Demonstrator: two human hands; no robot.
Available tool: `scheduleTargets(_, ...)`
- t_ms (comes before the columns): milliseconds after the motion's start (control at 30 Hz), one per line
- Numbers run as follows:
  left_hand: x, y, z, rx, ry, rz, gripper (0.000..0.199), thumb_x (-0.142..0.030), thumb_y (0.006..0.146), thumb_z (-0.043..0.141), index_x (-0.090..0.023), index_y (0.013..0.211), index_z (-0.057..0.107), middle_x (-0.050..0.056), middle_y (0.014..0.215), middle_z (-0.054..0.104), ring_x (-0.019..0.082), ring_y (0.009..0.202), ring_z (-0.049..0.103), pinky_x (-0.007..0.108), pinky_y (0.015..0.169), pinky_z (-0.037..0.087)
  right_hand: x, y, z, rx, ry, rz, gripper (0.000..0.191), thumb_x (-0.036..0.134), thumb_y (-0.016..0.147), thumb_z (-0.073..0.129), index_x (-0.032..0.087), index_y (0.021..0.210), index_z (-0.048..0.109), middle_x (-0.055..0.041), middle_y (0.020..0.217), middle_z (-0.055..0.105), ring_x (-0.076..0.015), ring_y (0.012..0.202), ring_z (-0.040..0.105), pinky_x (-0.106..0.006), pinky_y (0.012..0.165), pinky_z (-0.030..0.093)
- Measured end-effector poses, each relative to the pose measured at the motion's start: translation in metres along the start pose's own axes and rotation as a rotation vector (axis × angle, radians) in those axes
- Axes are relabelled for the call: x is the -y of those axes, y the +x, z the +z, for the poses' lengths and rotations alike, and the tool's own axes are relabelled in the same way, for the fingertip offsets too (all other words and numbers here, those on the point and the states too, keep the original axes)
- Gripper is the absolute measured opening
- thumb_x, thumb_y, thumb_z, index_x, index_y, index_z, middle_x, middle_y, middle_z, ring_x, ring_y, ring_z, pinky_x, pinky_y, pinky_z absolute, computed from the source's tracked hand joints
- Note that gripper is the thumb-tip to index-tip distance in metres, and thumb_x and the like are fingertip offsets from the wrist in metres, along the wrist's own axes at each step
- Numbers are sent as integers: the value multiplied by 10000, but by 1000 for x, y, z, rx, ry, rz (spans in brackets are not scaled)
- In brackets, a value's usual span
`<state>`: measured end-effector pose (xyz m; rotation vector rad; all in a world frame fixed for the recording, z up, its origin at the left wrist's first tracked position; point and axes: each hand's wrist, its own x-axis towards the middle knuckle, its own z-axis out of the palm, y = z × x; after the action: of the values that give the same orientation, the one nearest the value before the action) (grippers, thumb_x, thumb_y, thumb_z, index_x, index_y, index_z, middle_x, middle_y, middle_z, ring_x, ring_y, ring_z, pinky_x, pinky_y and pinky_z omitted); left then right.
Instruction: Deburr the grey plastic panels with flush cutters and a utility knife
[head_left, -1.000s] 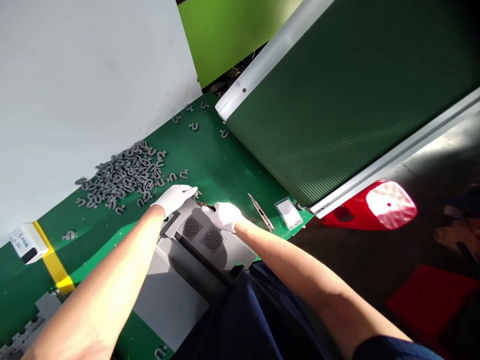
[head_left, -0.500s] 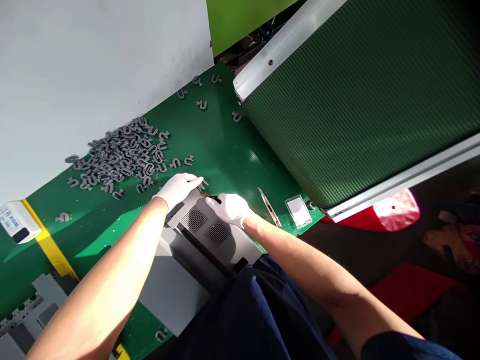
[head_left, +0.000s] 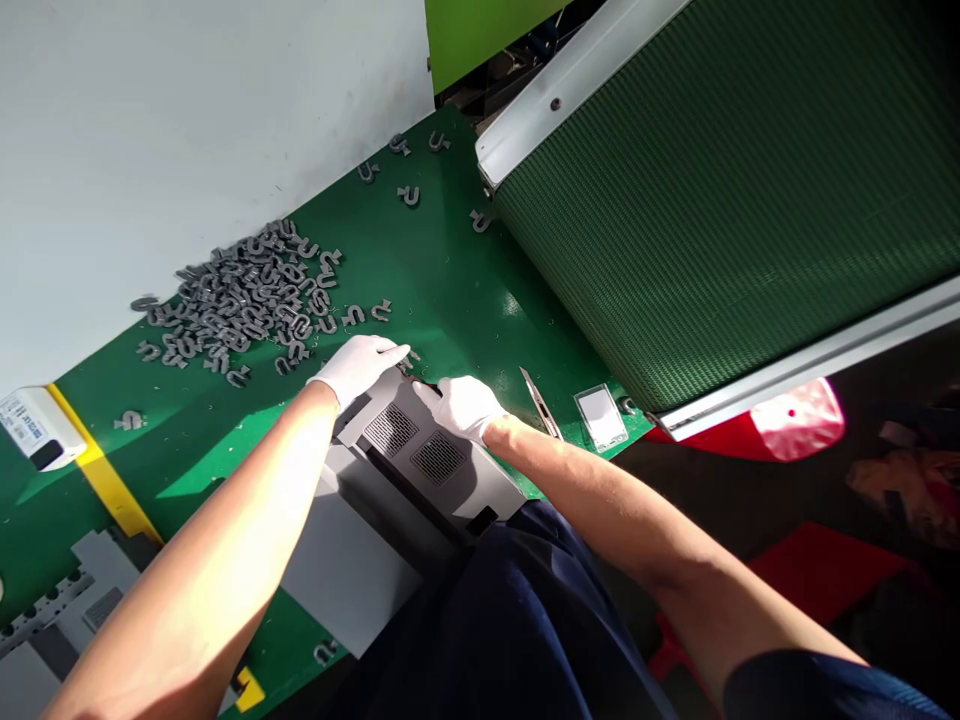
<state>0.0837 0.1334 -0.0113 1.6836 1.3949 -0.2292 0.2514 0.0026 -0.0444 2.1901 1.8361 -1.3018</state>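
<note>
Navy trousers come first at the bottom of the view, and against them lies a grey plastic panel with two dark mesh grilles, its far edge on the green desk. Both hands wear white gloves. The left hand lies over the panel's far corner with its fingers together and stretched out — whether that grip is clamped on anything cannot be told from here. The right hand has its fingers drawn together on a thin dark strip at the panel's edge, small and partly hidden, so its kind is unclear. Just beyond the right hand a slim craft knife lies on the desk, beside a small clear packet. Past the left hand sits a heap of grey U-shaped clips, with loose ones strewn toward a green mesh conveyor belt in its aluminium rail. A white wall panel runs along the far side of the desk, and a red object shows past the belt — partly in shadow
</note>
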Motion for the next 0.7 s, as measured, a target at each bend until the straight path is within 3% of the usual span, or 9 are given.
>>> scheduleTargets(200,8,3,-1,26,-68,34,422,-609,853,696,-256,1025,851,32,1133,819,282,1049,706,342,938,488,0,4,-5,75,54,22,737,757,1047,292,189,1031,762,-143,1047,799,-265,1043,747,-316,871,528)
scheduleTargets(400,8,3,-1,28,-88,34,393,-595,857,707,-264,1010,853,25,1130,820,282,1069,710,346,960,488,7,10,-5,56,71,14,795,808,1020,244,201,986,757,-138,1031,802,-289,1037,752,-341,882,538)
scheduleTargets(700,7,7,1,32,-212,-30,344,-540,746,794,-266,939,871,33,1057,830,277,1024,709,358,955,509,8,9,2,-6,46,-6,685,669,1078,323,148,965,753,-175,976,795,-283,989,744,-330,854,510)
